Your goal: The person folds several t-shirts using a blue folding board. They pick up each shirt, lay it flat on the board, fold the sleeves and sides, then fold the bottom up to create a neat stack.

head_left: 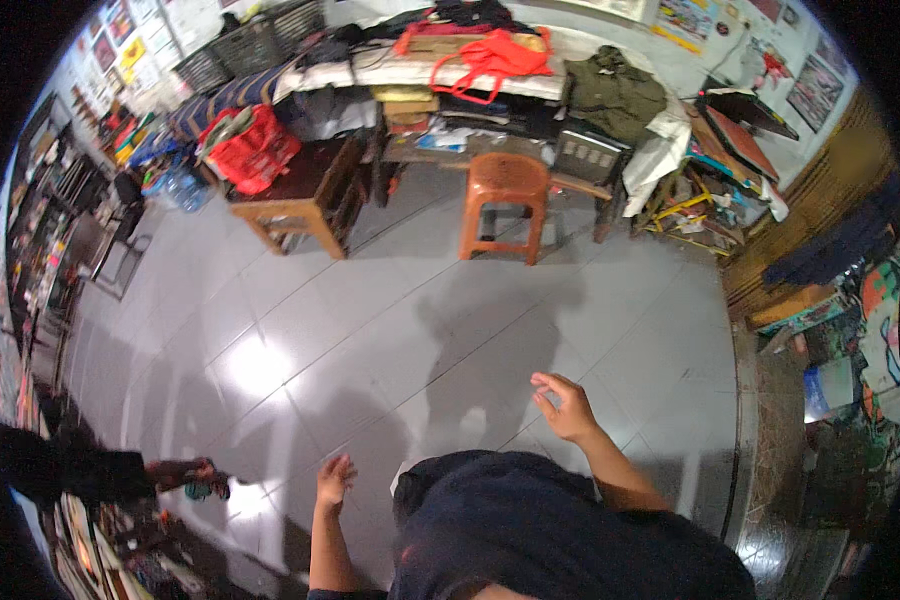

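My left hand (335,481) is raised over the tiled floor, its fingers loosely bent and nothing seen in it. To the right, my right hand (564,405) is also in the air, thumb and fingers apart and holding nothing. Neither hand touches any object. Beyond them stands an orange plastic stool (506,174). A brown wooden seat or low table (300,196) is farther left, with a red bag (259,150) on it. Against the wall, a long table (420,67) with a pale cover bears a bright red-orange bag (499,56) with loop handles.
Another person's forearm and hand (195,478) reach in at the lower left, near cluttered shelves. A metal-framed chair (120,259) stands at the left. On the right are a piled rack (701,206), a wooden panel (802,202) and a floor edge or sill (746,420).
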Action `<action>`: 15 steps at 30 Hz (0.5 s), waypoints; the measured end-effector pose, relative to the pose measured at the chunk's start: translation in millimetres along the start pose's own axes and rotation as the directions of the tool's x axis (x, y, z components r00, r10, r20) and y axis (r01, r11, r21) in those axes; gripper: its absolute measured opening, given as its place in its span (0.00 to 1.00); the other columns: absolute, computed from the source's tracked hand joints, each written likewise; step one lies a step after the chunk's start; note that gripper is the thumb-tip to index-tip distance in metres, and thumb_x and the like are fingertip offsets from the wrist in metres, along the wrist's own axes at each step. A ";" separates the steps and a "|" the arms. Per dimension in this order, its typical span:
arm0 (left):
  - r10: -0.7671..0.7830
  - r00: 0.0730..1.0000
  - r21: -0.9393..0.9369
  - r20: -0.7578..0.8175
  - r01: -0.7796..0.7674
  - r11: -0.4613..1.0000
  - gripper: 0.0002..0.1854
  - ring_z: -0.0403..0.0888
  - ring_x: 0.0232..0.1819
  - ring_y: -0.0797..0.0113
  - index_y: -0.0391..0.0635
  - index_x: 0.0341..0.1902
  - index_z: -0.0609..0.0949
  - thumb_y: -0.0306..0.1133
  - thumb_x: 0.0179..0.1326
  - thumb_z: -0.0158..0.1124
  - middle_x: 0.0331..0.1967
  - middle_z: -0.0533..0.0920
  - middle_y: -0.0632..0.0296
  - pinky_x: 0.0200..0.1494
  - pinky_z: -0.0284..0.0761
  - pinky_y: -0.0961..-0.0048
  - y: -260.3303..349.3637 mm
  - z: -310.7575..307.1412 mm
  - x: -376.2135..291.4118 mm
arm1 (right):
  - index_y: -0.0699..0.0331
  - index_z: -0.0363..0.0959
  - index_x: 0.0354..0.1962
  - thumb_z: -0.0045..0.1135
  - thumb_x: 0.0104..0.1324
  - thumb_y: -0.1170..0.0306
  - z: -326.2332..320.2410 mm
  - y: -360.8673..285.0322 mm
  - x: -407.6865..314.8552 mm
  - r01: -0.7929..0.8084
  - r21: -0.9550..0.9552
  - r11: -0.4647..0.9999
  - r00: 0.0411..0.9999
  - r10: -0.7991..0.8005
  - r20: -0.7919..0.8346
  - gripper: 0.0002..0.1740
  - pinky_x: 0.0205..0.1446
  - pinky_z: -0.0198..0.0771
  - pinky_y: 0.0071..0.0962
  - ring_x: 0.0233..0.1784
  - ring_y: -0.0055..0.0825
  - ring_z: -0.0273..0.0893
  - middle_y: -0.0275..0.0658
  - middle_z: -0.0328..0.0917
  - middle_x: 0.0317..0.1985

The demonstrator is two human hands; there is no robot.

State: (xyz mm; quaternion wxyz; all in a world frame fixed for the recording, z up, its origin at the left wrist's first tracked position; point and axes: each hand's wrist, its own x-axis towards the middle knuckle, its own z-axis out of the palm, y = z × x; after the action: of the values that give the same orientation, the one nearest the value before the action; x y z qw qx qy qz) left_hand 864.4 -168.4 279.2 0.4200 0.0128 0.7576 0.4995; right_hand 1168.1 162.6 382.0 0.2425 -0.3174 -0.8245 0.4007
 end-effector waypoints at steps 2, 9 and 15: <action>-0.169 0.985 0.198 0.032 0.160 0.967 0.22 0.76 0.25 0.68 0.39 0.39 0.75 0.50 0.56 0.56 0.28 0.78 0.61 0.20 0.65 0.72 -37.7 7.0 47.2 | 0.67 0.68 0.46 0.53 0.56 0.75 -17.8 19.9 6.9 -0.072 0.013 0.997 0.994 0.072 -0.079 0.18 0.45 0.69 0.28 0.40 0.30 0.76 0.44 0.75 0.42; -0.386 0.917 0.720 -0.101 0.335 0.608 0.19 0.76 0.22 0.63 0.44 0.38 0.77 0.48 0.59 0.49 0.26 0.79 0.58 0.22 0.68 0.61 -133.4 -42.8 189.0 | 0.69 0.70 0.43 0.55 0.56 0.72 -60.5 67.6 116.8 -0.117 0.195 0.974 0.950 0.167 -0.264 0.16 0.45 0.70 0.27 0.40 0.31 0.77 0.44 0.77 0.39; 0.288 0.715 0.708 0.637 -0.394 -0.586 0.21 0.79 0.33 0.55 0.46 0.51 0.73 0.45 0.61 0.44 0.35 0.80 0.54 0.34 0.73 0.57 -53.8 18.9 353.7 | 0.68 0.68 0.46 0.53 0.56 0.76 -99.2 114.9 276.6 -0.089 0.082 0.993 0.965 0.106 -0.239 0.17 0.42 0.70 0.23 0.38 0.24 0.75 0.42 0.77 0.40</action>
State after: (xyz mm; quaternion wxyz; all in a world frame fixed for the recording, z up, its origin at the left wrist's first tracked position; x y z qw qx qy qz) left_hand 669.5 -25.9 14.6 0.0170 0.6462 0.7283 -0.2275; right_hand 1082.5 466.2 384.3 0.3325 -0.3956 -0.7574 0.3992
